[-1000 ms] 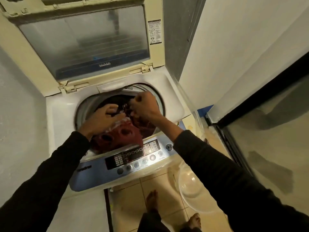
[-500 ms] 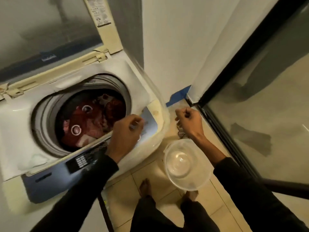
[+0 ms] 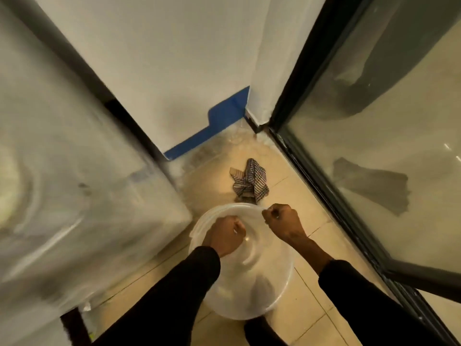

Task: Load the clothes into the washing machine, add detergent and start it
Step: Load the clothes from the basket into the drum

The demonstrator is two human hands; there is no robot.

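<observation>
Washing machine [image 3: 74, 196] fills my left, blurred. Below me, the clear plastic basin [image 3: 269, 290] on the tiles. My left hand [image 3: 225, 236] curls over its near-left rim, my right hand [image 3: 283, 222] grips the far rim. Striped cloth [image 3: 249, 181] lies crumpled just beyond the basin.

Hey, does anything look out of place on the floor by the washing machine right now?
Yes. A striped cloth lies crumpled on the tiled floor in the corner, beyond the clear plastic basin, not inside it. It looks dropped or left behind. The floor around it near the wall looks grimy or damp, though blur makes that hard to tell.
</observation>
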